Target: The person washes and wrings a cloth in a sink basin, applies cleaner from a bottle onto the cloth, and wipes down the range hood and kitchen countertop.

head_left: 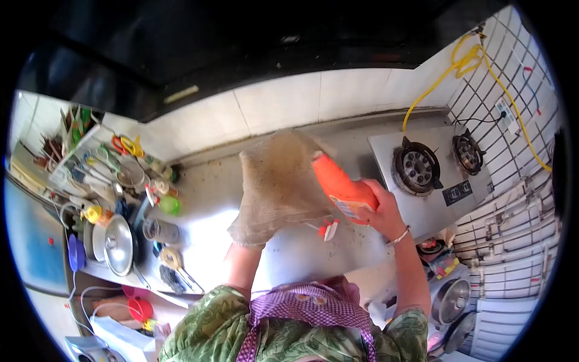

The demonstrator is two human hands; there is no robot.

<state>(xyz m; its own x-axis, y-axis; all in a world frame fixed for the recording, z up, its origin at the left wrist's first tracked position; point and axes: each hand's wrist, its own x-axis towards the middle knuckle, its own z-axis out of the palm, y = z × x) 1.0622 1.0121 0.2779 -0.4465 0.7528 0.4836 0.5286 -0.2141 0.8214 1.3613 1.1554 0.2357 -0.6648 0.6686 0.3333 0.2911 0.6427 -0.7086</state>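
A greyish-brown cloth (280, 175) is spread over the middle of the steel counter. My left hand (246, 256) reaches beneath its near left corner; only the wrist side shows and the fingers are hidden. In my right hand (385, 211) is an orange bottle (341, 184), with the fingers wrapped around its lower body. It tilts so that its neck points up and left, near the cloth's right edge. No cap shows on the neck. Just below lies a red-and-white spray trigger head (329, 229) on the counter.
A two-burner gas stove (386, 157) stands on the right, with a yellow hose (431, 87) behind it. At left are a pan lid (119, 246), a glass jar (160, 230), a green bottle (169, 205) and utensils. A dark hood (241, 54) overhangs the back.
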